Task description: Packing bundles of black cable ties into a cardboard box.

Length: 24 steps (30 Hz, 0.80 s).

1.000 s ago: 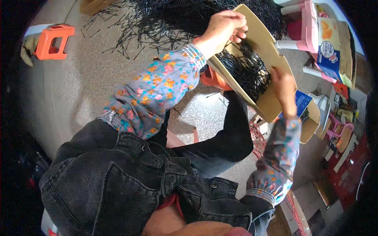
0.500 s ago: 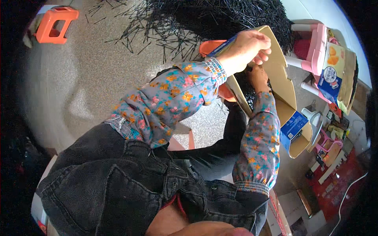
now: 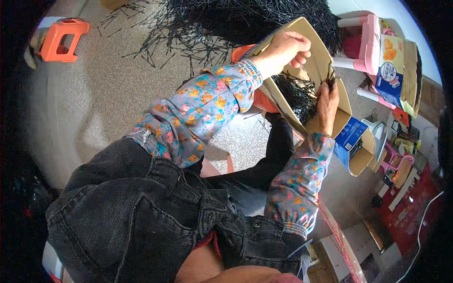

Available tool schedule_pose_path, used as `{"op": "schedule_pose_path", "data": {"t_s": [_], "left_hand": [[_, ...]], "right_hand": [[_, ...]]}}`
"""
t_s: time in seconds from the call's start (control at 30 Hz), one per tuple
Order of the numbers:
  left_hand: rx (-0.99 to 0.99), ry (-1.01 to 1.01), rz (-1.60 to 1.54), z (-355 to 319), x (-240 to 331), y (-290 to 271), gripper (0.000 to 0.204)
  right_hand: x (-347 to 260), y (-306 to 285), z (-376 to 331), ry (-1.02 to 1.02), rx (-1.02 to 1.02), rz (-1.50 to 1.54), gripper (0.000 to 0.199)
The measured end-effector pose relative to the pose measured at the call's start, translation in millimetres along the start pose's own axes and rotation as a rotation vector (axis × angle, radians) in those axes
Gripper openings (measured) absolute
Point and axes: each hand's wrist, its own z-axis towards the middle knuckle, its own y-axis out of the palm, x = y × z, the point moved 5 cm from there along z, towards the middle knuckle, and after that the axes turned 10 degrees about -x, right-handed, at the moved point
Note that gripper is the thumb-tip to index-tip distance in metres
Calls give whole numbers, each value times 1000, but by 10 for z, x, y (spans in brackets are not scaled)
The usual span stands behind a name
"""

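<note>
An open cardboard box [image 3: 347, 101] with blue printed sides stands in front of me, holding a heap of thin black sticks [image 3: 297, 94]. My right hand [image 3: 327, 104] is inside it, closed around a small bunch of the sticks whose ends poke up past the fingers. Over the box's far left side is my left hand [image 3: 284, 51], fingers curled and thumb against them. Whatever those fingers hold, if anything, is hidden. A smaller blue carton [image 3: 351, 141] adjoins the near right end of the box, with some black pieces inside.
Beyond the box lies a large pile of black sticks [image 3: 255, 23], with loose ones scattered on the speckled floor. An orange stool [image 3: 65, 40] stands far left. At the right are a pink stool [image 3: 369, 45], another printed carton [image 3: 391, 70] and a pink plastic frame [image 3: 395, 160].
My right hand has come up from the heap toward the box's right wall, now with sticks showing in it. The left hand stays curled. The whole view has shifted slightly.
</note>
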Motion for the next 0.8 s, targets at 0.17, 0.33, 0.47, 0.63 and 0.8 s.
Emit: {"op": "schedule_pose_path", "data": {"t_s": [0.17, 0.33, 0.47, 0.63, 0.8], "left_hand": [[-77, -55, 153, -81, -137, 52, 21], [-219, -27, 258, -134, -202, 235, 27], [-294, -9, 293, -106, -251, 295, 25], [-353, -93, 87, -128, -294, 306, 20], [-246, -83, 181, -116, -255, 311, 24]], "right_hand": [[-124, 84, -175, 83, -62, 521, 14], [-297, 108, -222, 86, -186, 782, 17], [-400, 163, -224, 78, -289, 848, 19], [-456, 227, -237, 68, -366, 911, 16], [-402, 133, -228, 85, -328, 978, 17]]}}
